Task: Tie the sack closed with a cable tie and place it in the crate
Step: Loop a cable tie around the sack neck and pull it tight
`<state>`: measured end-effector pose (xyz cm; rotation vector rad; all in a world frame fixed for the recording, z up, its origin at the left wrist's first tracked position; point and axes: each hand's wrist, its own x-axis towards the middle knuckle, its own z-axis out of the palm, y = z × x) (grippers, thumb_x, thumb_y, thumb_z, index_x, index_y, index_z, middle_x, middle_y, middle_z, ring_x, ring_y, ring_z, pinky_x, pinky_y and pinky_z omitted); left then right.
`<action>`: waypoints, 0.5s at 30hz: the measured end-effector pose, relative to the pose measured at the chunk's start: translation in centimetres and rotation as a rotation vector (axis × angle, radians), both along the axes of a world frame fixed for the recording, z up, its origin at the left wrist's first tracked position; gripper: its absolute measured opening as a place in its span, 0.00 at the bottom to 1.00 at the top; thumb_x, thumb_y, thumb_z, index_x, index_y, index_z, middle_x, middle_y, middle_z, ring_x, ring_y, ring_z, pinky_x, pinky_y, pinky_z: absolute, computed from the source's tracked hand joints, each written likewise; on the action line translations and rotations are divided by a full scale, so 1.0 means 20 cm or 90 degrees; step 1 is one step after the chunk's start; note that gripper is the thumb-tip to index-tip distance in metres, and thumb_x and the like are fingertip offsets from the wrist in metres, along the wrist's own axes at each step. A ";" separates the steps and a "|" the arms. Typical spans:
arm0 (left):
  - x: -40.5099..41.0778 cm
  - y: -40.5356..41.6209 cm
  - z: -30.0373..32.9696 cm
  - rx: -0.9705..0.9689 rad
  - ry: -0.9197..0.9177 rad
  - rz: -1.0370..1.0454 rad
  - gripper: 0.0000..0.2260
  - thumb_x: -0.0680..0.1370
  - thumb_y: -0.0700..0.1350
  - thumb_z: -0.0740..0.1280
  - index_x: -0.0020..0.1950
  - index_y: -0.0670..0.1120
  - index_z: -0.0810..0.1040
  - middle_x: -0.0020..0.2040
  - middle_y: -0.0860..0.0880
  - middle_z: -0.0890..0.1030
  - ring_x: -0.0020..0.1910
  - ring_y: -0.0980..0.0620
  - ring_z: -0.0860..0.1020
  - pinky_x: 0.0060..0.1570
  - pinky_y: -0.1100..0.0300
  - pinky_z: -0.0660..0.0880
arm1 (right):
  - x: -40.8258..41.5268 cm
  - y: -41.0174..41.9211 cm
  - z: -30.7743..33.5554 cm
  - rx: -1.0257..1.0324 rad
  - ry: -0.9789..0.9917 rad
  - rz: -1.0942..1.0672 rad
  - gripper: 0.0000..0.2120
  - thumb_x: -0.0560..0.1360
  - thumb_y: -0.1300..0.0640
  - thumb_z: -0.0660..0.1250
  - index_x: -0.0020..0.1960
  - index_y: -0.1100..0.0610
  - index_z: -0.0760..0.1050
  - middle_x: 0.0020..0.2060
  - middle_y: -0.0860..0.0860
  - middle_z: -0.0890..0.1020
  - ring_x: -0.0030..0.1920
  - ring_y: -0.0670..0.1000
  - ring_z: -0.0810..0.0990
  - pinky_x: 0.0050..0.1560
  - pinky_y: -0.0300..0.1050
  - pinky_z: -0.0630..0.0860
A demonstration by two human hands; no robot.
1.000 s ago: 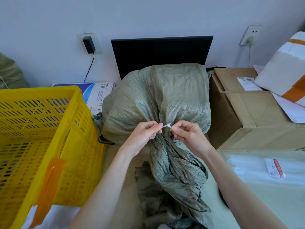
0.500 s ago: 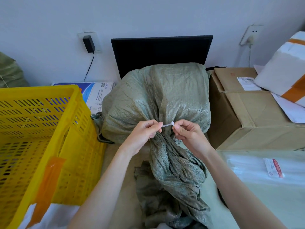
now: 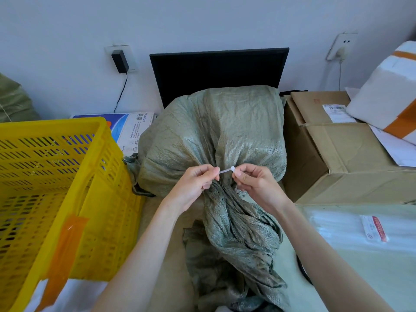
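Note:
A full grey-green woven sack (image 3: 216, 131) lies in the middle, its neck gathered and its loose mouth trailing toward me. A thin white cable tie (image 3: 225, 170) spans the gathered neck. My left hand (image 3: 195, 183) pinches the tie's tail on the left. My right hand (image 3: 254, 183) pinches the tie's head end on the right. The rest of the tie is hidden behind the neck folds. A yellow slotted plastic crate (image 3: 67, 188) stands at the left, patched with orange tape.
Brown cardboard boxes (image 3: 337, 149) stand right of the sack, with a white taped parcel (image 3: 387, 91) on top. A black monitor (image 3: 218, 70) stands behind the sack. A plastic-wrapped package (image 3: 364, 239) lies at the lower right. A printed box (image 3: 132, 127) sits behind the crate.
The tie's visible length between my hands has grown slightly as my hands drew a little apart. Sack and crate have not moved.

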<state>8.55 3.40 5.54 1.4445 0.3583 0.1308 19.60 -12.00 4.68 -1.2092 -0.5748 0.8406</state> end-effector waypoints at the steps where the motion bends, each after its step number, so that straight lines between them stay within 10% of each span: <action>1: 0.00 0.00 0.00 0.013 0.003 -0.004 0.11 0.74 0.51 0.66 0.35 0.46 0.79 0.32 0.49 0.62 0.30 0.56 0.61 0.37 0.62 0.60 | 0.00 0.00 0.01 -0.001 0.008 0.004 0.07 0.72 0.60 0.66 0.37 0.61 0.77 0.27 0.51 0.72 0.26 0.44 0.64 0.36 0.42 0.59; 15: 0.04 -0.06 0.02 0.068 -0.031 0.067 0.05 0.78 0.43 0.66 0.42 0.46 0.79 0.29 0.57 0.70 0.30 0.59 0.66 0.34 0.67 0.64 | 0.01 0.03 0.04 -0.134 -0.045 -0.020 0.07 0.72 0.62 0.70 0.36 0.62 0.78 0.27 0.54 0.77 0.25 0.47 0.68 0.29 0.37 0.65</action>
